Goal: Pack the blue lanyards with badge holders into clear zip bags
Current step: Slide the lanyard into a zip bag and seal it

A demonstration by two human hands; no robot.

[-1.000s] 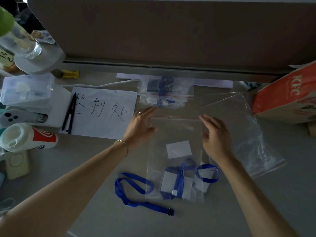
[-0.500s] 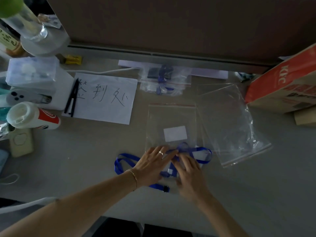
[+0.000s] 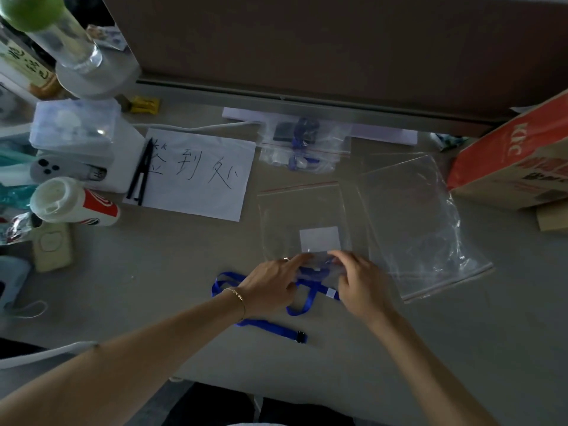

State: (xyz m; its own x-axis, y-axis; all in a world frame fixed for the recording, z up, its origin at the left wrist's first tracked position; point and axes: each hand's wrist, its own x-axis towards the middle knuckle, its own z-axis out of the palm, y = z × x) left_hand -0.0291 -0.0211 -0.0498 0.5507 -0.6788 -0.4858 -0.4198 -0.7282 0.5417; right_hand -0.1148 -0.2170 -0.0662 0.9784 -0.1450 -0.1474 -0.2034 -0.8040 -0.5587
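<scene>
A blue lanyard with a badge holder (image 3: pixel 319 270) is bunched between my left hand (image 3: pixel 270 285) and my right hand (image 3: pixel 361 282), both pinching it at the near edge of a flat clear zip bag (image 3: pixel 295 216). That bag has a white label and a red zip line at its far end. The lanyard's strap (image 3: pixel 267 325) trails toward me and ends in a black clip (image 3: pixel 301 337). A second clear bag (image 3: pixel 415 216) lies to the right. At the back rests a packed bag (image 3: pixel 304 149) holding blue lanyards.
A handwritten paper sheet (image 3: pixel 199 176) with black pens (image 3: pixel 140 179) lies to the left. A cup on its side (image 3: pixel 73 202), a plastic box (image 3: pixel 73 124) and a bottle (image 3: pixel 52 29) crowd the far left. A red paper bag (image 3: pixel 516 161) stands at right, a partition behind.
My hands have come back from the bag's zip end to its near edge. They closed on the lanyard bundle and gathered it up off the bag.
</scene>
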